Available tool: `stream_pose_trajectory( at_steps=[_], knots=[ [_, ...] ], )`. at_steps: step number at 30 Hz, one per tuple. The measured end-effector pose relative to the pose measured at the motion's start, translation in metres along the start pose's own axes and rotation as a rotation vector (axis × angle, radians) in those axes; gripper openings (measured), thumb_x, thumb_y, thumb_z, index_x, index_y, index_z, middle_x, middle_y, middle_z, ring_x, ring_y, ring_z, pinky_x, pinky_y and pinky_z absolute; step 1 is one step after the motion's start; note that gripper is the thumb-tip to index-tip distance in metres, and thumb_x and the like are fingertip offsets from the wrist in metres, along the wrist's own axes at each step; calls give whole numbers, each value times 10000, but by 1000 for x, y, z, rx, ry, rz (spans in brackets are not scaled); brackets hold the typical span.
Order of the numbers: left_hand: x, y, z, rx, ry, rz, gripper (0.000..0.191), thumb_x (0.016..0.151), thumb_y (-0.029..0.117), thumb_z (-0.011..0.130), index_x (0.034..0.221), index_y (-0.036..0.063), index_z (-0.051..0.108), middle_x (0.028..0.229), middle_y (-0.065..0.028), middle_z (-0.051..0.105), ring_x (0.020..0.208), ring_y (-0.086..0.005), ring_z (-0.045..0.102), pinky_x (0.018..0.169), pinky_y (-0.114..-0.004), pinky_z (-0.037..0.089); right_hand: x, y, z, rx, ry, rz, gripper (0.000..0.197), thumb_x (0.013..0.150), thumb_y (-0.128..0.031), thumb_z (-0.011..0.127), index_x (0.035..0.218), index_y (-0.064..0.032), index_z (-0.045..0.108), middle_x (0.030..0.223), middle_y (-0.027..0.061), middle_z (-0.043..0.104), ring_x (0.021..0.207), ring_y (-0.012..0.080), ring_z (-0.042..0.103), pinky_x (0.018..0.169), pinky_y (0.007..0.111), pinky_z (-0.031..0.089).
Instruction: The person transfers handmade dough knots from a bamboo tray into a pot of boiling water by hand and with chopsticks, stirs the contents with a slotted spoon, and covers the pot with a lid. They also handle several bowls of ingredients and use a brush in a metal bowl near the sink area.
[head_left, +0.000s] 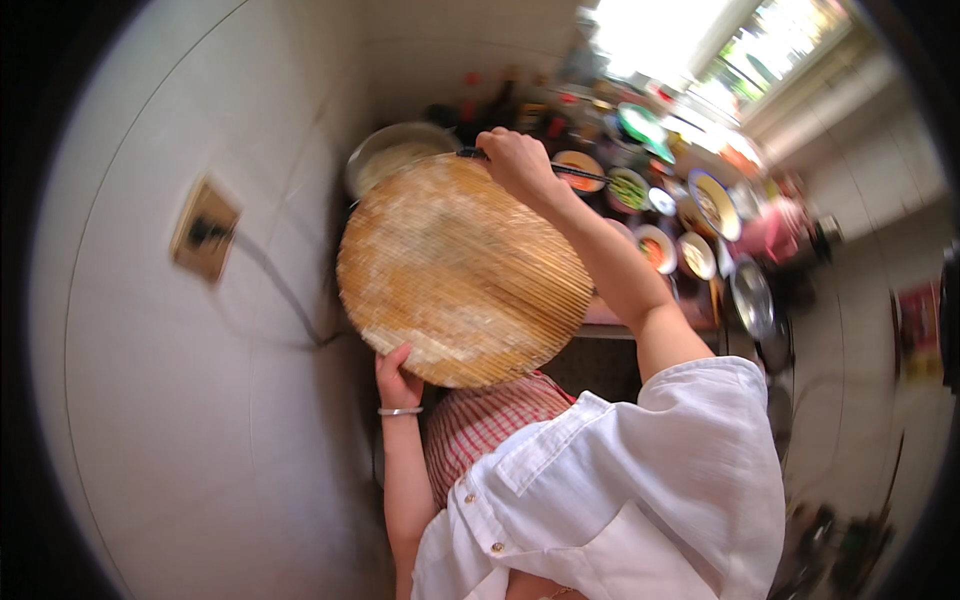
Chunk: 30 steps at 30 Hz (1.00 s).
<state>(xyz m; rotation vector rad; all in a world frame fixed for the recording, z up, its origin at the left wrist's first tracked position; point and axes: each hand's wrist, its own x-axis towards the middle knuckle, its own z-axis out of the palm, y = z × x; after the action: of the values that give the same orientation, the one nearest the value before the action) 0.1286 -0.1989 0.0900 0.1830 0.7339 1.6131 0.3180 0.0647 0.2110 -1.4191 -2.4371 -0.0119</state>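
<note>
My left hand (397, 381) grips the near left rim of a round slatted tray (457, 270), its thumb on top. The tray looks like woven straw or bamboo and carries patches of white powder, perhaps flour. Above its far edge is my right hand (521, 161), closed around dark chopsticks (581, 174) whose ends stick out on both sides. A large pot or basin (401, 154) with pale, cloudy contents stands just beyond the tray, which hides part of it. The picture is blurred here.
Bowls with green (628, 189) and orange-red food (654, 249), a yellow blue-rimmed bowl (714, 204) and a metal lid (752, 298) crowd the counter at right. Dark bottles (502, 105) stand at the back. A plugged-in cord (277, 277) hangs from a wall socket (206, 231) at left.
</note>
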Motion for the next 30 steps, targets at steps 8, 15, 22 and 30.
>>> stream_pose_trajectory(
  at_steps=[8,15,22,30],
  knots=[
    [48,-61,77,51,-367,-201,362,856,77,473,1211,12,453,1164,-115,536,1044,-243,537,881,-374,452,-237,146,-102,-231,305,743,253,758,-307,644,767,-63,577,770,123,594,749,309,610,617,420,481],
    [13,-221,194,152,-542,-541,371,859,127,491,1212,18,455,1165,-108,545,1051,-239,536,899,-385,438,-508,233,-142,-173,63,1399,232,746,-267,670,821,-56,615,852,149,620,820,343,599,667,438,486],
    [-62,-433,321,245,-625,-857,343,846,164,518,1162,36,492,1120,-83,570,1050,-247,533,924,-411,411,-739,283,-138,-70,162,1571,205,760,-107,604,963,-95,626,847,152,627,839,352,588,684,434,479],
    [-99,-638,411,77,-606,-1131,370,873,164,476,1187,-31,448,1184,-184,523,1096,-330,500,967,-474,384,-837,318,-172,527,393,1626,394,766,-348,677,944,0,620,729,136,626,703,219,619,605,326,464]
  ],
)
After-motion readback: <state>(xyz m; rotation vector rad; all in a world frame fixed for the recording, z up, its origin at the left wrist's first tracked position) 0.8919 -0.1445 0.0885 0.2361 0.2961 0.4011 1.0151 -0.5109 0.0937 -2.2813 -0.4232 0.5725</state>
